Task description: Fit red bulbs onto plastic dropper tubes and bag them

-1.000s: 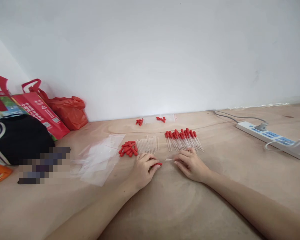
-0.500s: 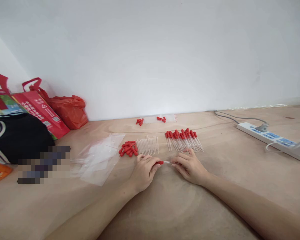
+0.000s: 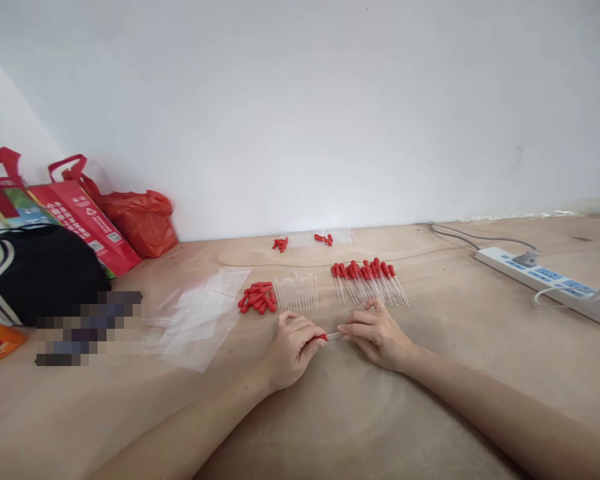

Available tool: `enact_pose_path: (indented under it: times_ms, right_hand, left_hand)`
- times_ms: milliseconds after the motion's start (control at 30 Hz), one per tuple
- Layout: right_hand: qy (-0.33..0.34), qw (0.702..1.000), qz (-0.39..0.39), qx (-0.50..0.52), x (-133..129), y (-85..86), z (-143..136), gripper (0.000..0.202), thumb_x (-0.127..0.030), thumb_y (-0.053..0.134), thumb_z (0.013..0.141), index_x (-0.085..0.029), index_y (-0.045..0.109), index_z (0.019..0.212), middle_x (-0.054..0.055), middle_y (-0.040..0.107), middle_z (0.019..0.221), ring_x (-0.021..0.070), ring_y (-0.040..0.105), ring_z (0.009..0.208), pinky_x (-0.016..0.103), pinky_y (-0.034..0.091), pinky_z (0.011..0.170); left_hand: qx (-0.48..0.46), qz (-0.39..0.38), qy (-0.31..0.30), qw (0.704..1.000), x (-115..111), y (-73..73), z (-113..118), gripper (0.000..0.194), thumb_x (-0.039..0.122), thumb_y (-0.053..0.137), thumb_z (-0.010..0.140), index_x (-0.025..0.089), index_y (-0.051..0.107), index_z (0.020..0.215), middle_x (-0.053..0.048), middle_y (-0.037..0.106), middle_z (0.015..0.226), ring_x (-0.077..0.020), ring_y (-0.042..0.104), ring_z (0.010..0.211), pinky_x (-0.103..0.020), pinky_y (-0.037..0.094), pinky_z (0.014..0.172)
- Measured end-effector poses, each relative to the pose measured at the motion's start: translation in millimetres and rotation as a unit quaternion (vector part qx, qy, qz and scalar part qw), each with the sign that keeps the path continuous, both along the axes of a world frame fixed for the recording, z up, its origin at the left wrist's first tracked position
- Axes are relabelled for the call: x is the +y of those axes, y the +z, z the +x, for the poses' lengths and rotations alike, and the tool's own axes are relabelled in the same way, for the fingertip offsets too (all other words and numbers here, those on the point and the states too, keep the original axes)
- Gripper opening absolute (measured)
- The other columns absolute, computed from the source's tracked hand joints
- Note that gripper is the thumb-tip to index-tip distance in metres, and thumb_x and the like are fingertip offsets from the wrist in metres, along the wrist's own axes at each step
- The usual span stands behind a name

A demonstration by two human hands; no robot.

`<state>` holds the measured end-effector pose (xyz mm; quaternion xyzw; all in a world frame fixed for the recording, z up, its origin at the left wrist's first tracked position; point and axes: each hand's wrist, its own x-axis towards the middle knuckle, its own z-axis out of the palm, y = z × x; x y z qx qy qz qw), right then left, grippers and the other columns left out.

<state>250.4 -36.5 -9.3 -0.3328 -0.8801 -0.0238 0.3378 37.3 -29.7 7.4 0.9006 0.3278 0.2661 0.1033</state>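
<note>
At the far left of the desk lay the edge of an orange packet, and behind it sat a black bag with white stripes. Farther back, 2 printed carrier bags with red handles leaned beside a crumpled red plastic bag. A dark item in front of the black bag was pixelated, so I couldn't tell what it was. Next came some clear flat bags, overlapping, then a heap of red bulbs just beside a row of clear tubes.

In front of that row, the left hand pinched a red bulb between thumb and finger, its other fingers curled. A clear tube ran sideways from the bulb to the right hand, which pinched its other end with the fingertips. Both pieces were near the middle of the desk, between the 2 hands.

Behind them, close to the wall, lay 2 small groups of red bulbs with clear packaging. Just beyond the right hand stretched a slanting row of red-topped droppers. At the far right sat a white power strip with a grey plug in it.
</note>
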Motion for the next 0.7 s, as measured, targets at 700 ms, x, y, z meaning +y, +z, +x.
enact_pose_path:
  times_ms: [700]
  right_hand:
    - [-0.011,0.998,0.046,-0.041,-10.6,-2.3,-15.4,0.027,-0.015,0.034,0.085,-0.014,0.056,0.070,0.000,0.051,0.060,0.0102,0.033,0.052,0.029,0.019,0.063]
  left_hand:
    - [0.007,0.095,-0.045,0.994,-0.5,-6.4,0.8,0.019,0.022,0.038,0.086,0.018,0.053,0.076,0.002,0.060,0.068,-0.0128,0.052,0.069,-0.035,0.024,0.086]
